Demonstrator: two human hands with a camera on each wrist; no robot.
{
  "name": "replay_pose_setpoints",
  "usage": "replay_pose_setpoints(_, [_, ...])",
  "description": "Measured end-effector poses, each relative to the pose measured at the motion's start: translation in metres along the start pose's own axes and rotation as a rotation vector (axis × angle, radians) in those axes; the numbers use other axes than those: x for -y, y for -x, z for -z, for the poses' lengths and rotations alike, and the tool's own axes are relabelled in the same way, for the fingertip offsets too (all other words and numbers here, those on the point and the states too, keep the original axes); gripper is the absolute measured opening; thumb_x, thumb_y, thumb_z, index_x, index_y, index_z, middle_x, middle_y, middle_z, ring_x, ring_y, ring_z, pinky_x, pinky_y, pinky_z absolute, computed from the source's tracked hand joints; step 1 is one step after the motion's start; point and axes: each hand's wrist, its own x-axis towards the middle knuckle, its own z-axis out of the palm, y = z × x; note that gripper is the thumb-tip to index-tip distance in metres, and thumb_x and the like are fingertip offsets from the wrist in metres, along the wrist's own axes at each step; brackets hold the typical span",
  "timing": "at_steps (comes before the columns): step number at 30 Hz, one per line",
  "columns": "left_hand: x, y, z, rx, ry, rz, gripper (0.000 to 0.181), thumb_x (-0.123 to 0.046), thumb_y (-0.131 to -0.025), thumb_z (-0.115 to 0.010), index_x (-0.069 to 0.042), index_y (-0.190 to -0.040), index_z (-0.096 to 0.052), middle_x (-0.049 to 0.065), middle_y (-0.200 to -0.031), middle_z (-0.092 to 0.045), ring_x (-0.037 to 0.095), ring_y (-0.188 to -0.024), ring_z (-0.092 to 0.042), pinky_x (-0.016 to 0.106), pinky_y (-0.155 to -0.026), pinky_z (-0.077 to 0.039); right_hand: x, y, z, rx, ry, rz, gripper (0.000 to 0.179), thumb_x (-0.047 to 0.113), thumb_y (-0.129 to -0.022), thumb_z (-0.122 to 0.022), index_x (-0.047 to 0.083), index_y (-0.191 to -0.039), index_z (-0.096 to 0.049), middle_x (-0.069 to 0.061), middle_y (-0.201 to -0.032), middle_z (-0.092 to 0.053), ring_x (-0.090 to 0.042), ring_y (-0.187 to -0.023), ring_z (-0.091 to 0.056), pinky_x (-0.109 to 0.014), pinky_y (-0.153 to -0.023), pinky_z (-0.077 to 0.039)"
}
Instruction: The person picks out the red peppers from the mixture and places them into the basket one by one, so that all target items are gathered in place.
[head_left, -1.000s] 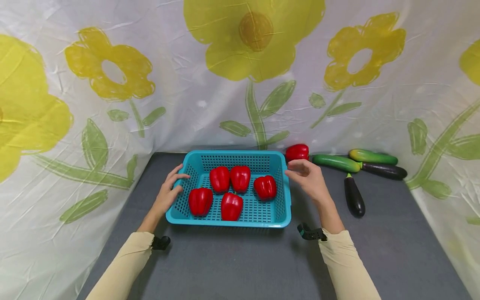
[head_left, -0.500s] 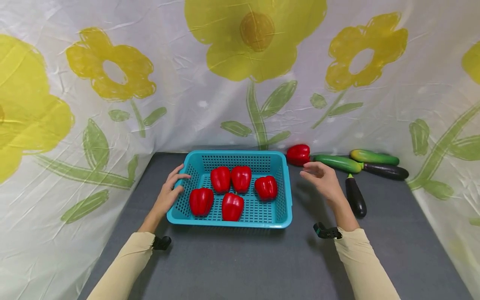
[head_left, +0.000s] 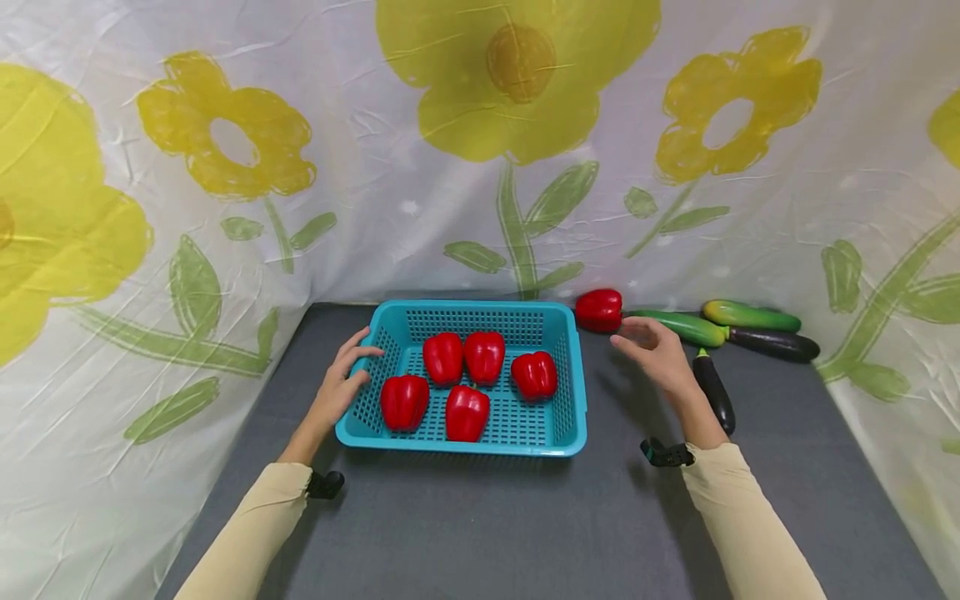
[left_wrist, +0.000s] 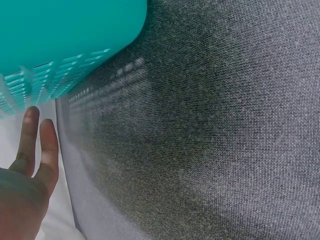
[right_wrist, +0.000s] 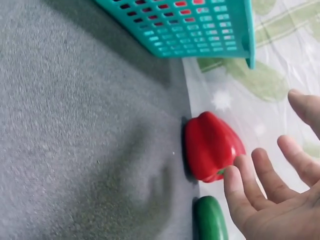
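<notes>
A blue plastic basket [head_left: 461, 447] stands on the dark table with several red bell peppers [head_left: 405, 403] in it. My left hand [head_left: 336, 393] rests at its left rim, index finger reaching over the edge. In the left wrist view, two fairly straight fingers [left_wrist: 48, 145] extend beside the basket's slotted wall. My right hand [head_left: 660, 357] hovers right of the basket, fingers loosely bent and nothing in them. Just beyond its fingertips a lone red bell pepper [head_left: 598, 311] lies by the back cloth; the right wrist view shows this pepper [right_wrist: 210, 147] beside the spread fingers.
Right of the lone pepper lie a green zucchini [head_left: 678, 325], a yellow-green zucchini [head_left: 750, 316], and two eggplants, one dark eggplant [head_left: 776, 343] at the back and another eggplant [head_left: 715, 392] behind my right wrist. A flower-printed cloth [head_left: 420, 250] hangs along the table's back edge.
My right hand has moved from the basket's right rim to the right, and then slightly back toward the lone pepper and green zucchini. My left hand has stayed at the left rim.
</notes>
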Motion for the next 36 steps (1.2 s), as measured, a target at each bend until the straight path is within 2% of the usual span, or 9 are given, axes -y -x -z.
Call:
replay_pose_setpoints(5, [-0.001, 0.0, 0.0, 0.001, 0.013, 0.006, 0.037, 0.012, -0.09, -0.045, 0.013, -0.124, -0.061, 0.023, -0.16, -0.026, 0.046, -0.143, -0.022, 0.053, -0.095, -0.035, -0.01, -0.01, 0.002, -0.021, -0.008, -0.019, 0.068, 0.041, -0.092, -0.075, 0.005, -0.144, -0.051, -0.025, -0.145, -0.048, -0.042, -0.128, -0.051, -0.053, -0.099, -0.046])
replay_pose_setpoints(9, [0.002, 0.0, 0.001, 0.003, 0.009, -0.002, 0.037, 0.01, -0.09, -0.045, 0.012, -0.123, -0.061, 0.024, -0.16, -0.026, 0.046, -0.141, -0.025, 0.044, -0.09, -0.038, -0.02, -0.02, 0.004, -0.022, -0.001, -0.026, 0.079, 0.051, -0.088, -0.075, 0.01, -0.149, -0.048, -0.024, -0.15, -0.043, -0.042, -0.132, -0.047, -0.052, -0.1, -0.046])
replay_pose_setpoints(14, [0.002, 0.0, 0.001, 0.007, 0.012, -0.004, 0.037, 0.01, -0.092, -0.044, 0.012, -0.124, -0.061, 0.023, -0.161, -0.025, 0.046, -0.141, -0.024, 0.034, -0.085, -0.04, -0.038, -0.037, 0.003, -0.04, 0.008, -0.044, 0.084, 0.049, -0.088, -0.076, 0.01, -0.154, -0.042, -0.023, -0.157, -0.034, -0.047, -0.138, -0.038, -0.058, -0.102, -0.042])
replay_pose_setpoints(20, [0.003, -0.001, 0.002, 0.005, 0.016, -0.007, 0.037, 0.011, -0.09, -0.044, 0.012, -0.124, -0.061, 0.023, -0.161, -0.026, 0.045, -0.143, -0.023, 0.045, -0.091, -0.037, -0.088, -0.074, -0.005, -0.115, 0.046, -0.006, 0.094, 0.06, -0.081, -0.077, 0.017, -0.156, -0.04, -0.016, -0.157, -0.036, -0.045, -0.136, -0.04, -0.06, -0.098, -0.044])
replay_pose_setpoints(24, [0.007, -0.001, 0.002, 0.006, 0.02, -0.012, 0.037, 0.011, -0.089, -0.045, 0.011, -0.123, -0.062, 0.024, -0.16, -0.027, 0.045, -0.142, -0.024, 0.05, -0.091, -0.036, -0.093, -0.086, -0.01, -0.117, 0.052, -0.017, 0.094, 0.059, -0.082, -0.078, 0.019, -0.157, -0.038, -0.017, -0.158, -0.034, -0.045, -0.136, -0.039, -0.062, -0.099, -0.042])
replay_pose_setpoints(29, [0.004, -0.001, 0.001, 0.003, 0.024, -0.007, 0.037, 0.012, -0.089, -0.044, 0.013, -0.123, -0.061, 0.024, -0.16, -0.027, 0.046, -0.143, -0.023, 0.052, -0.093, -0.036, -0.117, -0.106, -0.021, -0.159, 0.048, -0.05, 0.101, 0.063, -0.075, -0.081, 0.025, -0.158, -0.037, -0.011, -0.159, -0.033, -0.041, -0.137, -0.038, -0.061, -0.099, -0.042])
replay_pose_setpoints(31, [0.002, 0.0, 0.001, 0.001, 0.02, -0.003, 0.037, 0.013, -0.09, -0.044, 0.014, -0.123, -0.061, 0.024, -0.16, -0.026, 0.047, -0.143, -0.023, 0.049, -0.093, -0.037, -0.115, -0.107, -0.025, -0.166, 0.019, -0.045, 0.104, 0.064, -0.073, -0.082, 0.024, -0.158, -0.036, -0.011, -0.159, -0.033, -0.04, -0.135, -0.039, -0.06, -0.099, -0.043])
replay_pose_setpoints(33, [0.001, 0.0, 0.001, 0.004, 0.02, -0.002, 0.037, 0.013, -0.091, -0.043, 0.014, -0.124, -0.06, 0.024, -0.161, -0.026, 0.047, -0.143, -0.022, 0.044, -0.091, -0.037, -0.103, -0.102, -0.028, -0.16, 0.0, -0.041, 0.103, 0.061, -0.075, -0.082, 0.021, -0.158, -0.036, -0.015, -0.159, -0.033, -0.041, -0.134, -0.04, -0.057, -0.098, -0.045])
replay_pose_setpoints(36, [0.002, 0.0, 0.001, 0.007, 0.019, -0.003, 0.037, 0.012, -0.091, -0.043, 0.014, -0.124, -0.06, 0.023, -0.161, -0.025, 0.046, -0.144, -0.021, 0.04, -0.088, -0.036, -0.071, -0.088, -0.032, -0.149, -0.031, -0.037, 0.101, 0.055, -0.08, -0.081, 0.012, -0.158, -0.034, -0.021, -0.159, -0.03, -0.044, -0.133, -0.039, -0.055, -0.099, -0.045])
